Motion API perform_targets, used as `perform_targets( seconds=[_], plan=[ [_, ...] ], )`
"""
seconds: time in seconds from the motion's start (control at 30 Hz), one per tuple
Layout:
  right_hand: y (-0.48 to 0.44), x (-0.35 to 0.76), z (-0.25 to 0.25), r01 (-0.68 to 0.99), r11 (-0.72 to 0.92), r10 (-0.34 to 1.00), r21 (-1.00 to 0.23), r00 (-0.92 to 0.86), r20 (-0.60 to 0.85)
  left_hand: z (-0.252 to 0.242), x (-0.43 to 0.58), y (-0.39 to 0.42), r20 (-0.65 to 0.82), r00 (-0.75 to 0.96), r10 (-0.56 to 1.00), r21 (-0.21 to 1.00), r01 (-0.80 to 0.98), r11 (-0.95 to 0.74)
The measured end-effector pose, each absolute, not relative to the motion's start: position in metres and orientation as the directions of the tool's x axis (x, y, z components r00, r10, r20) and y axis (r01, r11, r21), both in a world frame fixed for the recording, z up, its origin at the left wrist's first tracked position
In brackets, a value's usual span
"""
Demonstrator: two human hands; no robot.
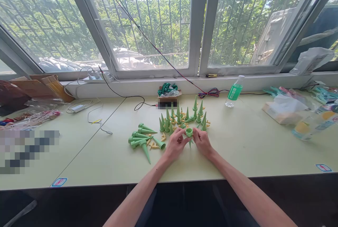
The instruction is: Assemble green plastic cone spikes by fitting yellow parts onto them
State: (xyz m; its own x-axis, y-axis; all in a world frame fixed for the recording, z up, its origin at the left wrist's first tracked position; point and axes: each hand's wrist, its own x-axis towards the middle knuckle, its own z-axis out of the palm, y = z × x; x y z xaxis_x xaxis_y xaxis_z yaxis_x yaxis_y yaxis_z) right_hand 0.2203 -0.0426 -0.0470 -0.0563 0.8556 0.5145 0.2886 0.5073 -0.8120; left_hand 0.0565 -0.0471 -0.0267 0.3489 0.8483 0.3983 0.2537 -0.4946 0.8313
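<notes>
Both my hands meet over the pale green table and hold one green plastic cone spike, its round open end up and its tip down. My left hand pinches it from the left; my right hand grips it from the right. Just beyond the hands, several green cones stand upright with small yellow pieces scattered among them. To the left, more green cones lie on their sides in a loose pile.
A small cardboard box with green parts sits by the window sill. A water bottle stands at the back right. Bags and packets lie at the right; cardboard and cables at the left.
</notes>
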Motion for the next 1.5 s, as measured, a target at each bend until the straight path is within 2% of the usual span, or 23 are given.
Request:
perform_targets(
  seconds=[0.17, 0.3, 0.53, 0.67, 1.03, 1.23, 1.5],
  plan=[
    [-0.0446, 0.2207, -0.044, 0.331, 0.541, 0.826, -0.773, -0.034, 0.563, -0.0268, 0.0576, -0.0463, 0.41, 0.284, 0.867, 0.839, 0.257, -0.48],
    [-0.0453, 0.2218, -0.0425, 0.353, 0.549, 0.81, -0.758, 0.0, 0.587, -0.029, 0.0572, -0.0445, 0.353, 0.239, 0.905, 0.891, 0.21, -0.403],
    [-0.046, 0.2225, -0.0446, 0.343, 0.584, 0.808, -0.736, -0.161, 0.566, -0.0314, 0.0585, -0.0412, 0.133, 0.367, 0.921, 0.974, 0.121, -0.189],
    [-0.0479, 0.2218, -0.0419, 0.331, 0.587, 0.809, -0.739, -0.212, 0.548, -0.0292, 0.0575, -0.0412, 0.085, 0.385, 0.919, 0.984, 0.114, -0.138],
    [-0.048, 0.2232, -0.0386, 0.214, 0.541, 0.838, -0.813, -0.217, 0.5, -0.0245, 0.0518, -0.0448, 0.06, 0.458, 0.887, 0.992, 0.074, -0.106],
    [-0.0474, 0.225, -0.0375, 0.244, 0.557, 0.829, -0.794, -0.207, 0.519, -0.0247, 0.0499, -0.0461, 0.094, 0.502, 0.86, 0.982, 0.095, -0.163],
    [-0.0443, 0.2268, -0.0394, 0.304, 0.497, 0.867, -0.813, -0.13, 0.482, -0.0251, 0.0517, -0.0482, 0.167, 0.521, 0.837, 0.949, 0.146, -0.28]
  ],
)
